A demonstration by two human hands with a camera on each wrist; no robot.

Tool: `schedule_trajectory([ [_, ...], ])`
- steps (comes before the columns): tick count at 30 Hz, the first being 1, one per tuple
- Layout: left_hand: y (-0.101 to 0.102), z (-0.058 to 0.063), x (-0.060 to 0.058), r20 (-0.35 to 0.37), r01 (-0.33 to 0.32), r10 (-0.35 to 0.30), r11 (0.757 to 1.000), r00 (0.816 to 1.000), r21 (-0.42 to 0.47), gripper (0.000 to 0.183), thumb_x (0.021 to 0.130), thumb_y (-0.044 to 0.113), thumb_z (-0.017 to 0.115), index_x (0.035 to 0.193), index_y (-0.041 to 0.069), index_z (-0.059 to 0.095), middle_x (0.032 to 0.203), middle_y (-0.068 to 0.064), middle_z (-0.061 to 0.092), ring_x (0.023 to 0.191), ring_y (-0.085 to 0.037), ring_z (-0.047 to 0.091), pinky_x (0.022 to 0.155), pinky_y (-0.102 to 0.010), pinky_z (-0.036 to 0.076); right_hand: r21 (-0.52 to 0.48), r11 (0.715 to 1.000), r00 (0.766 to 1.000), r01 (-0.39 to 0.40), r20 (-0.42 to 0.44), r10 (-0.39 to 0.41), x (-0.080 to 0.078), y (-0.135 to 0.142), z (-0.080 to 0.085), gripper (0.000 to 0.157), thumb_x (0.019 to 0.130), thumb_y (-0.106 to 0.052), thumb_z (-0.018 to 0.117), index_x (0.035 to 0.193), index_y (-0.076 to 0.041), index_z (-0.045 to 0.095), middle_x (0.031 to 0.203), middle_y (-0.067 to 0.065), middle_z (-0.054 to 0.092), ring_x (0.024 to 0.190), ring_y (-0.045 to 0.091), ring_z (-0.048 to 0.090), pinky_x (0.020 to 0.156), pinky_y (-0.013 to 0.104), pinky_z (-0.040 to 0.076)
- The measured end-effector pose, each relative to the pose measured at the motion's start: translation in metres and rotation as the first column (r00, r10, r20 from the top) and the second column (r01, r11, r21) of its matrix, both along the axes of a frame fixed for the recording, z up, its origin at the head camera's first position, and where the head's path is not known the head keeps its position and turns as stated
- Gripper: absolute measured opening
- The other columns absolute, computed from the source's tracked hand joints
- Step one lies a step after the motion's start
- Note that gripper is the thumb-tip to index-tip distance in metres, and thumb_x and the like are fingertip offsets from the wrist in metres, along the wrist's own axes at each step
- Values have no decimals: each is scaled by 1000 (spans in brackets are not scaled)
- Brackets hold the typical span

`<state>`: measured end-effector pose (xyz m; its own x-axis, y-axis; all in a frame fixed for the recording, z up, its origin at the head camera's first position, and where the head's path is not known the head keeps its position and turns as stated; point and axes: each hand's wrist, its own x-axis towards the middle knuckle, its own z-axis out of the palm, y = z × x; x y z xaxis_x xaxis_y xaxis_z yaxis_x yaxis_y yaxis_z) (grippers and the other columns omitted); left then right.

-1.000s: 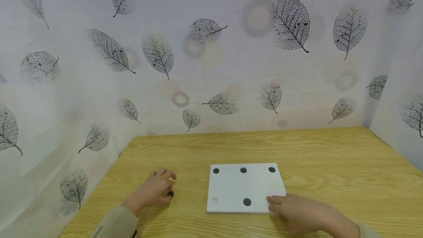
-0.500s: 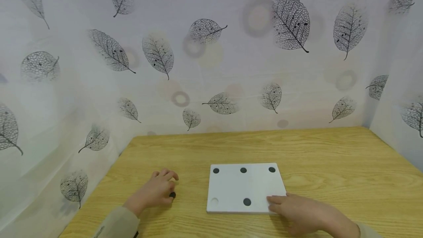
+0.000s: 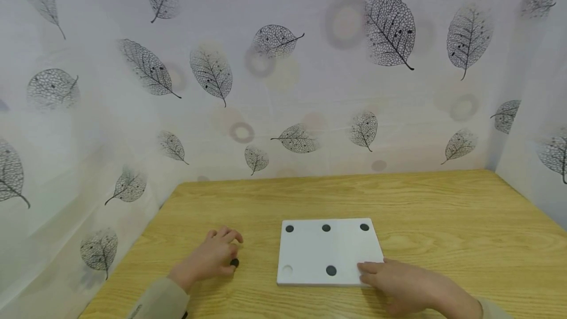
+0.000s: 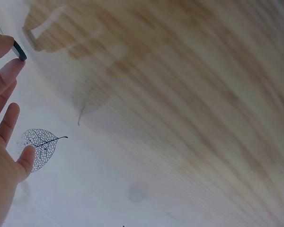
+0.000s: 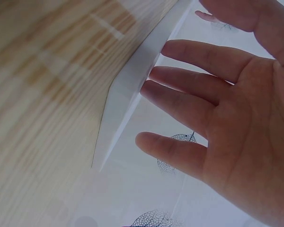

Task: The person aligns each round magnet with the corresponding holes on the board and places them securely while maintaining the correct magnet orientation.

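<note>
My left hand (image 3: 211, 256) pinches a small black disc (image 3: 235, 263) between thumb and index finger. In the left wrist view that disc (image 4: 20, 50) is seen nearly edge-on, and the other fingers are spread. A white rectangular board (image 3: 330, 249) lies flat on the table to the right of this hand, apart from it. Three dark round discs (image 3: 326, 228) sit along its far side, and another dark disc (image 3: 331, 271) is at the near middle. A pale round recess (image 3: 288, 270) shows at the near left corner. My right hand (image 3: 403, 284) touches the near right corner with fairly straight fingers, covering it.
Under everything is a wood-grain table (image 3: 465, 220). A pale curtain (image 3: 283, 87) printed with leaves hangs behind it and along both sides.
The left hand has shifted slightly to the right, towards the board, with the black disc pinched throughout. The right hand and the board have stayed in place.
</note>
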<state>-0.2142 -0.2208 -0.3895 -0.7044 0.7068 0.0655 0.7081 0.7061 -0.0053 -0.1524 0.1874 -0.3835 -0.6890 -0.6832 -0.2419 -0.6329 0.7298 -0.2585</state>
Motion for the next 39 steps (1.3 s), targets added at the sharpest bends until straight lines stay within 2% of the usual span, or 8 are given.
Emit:
schedule_trajectory([
  [11,5,-1,2,-2,20,-20,1000,1000,-1,17,68,18,67,61,19,52,110,-1,50,101,-21,40,77,-47,34,-8,1000,1000,5,11,-5,1,0,0,55,64,-16,76,116,-13,58,127,3,47,112,15,47,91,41,35],
  [25,10,-1,4,20,20,-20,1000,1000,-2,17,70,19,69,62,20,54,111,0,50,101,-19,40,75,-44,33,-3,1000,999,-29,-35,29,1,0,-1,56,64,-18,76,116,-10,58,126,5,47,112,16,47,90,42,36],
  [39,17,-1,4,10,43,-43,999,999,7,19,69,18,68,60,21,51,111,-1,50,103,-19,39,78,-44,32,-4,1000,999,24,25,-24,1,-2,0,54,64,-11,74,116,-13,57,128,2,46,113,15,45,93,39,34],
])
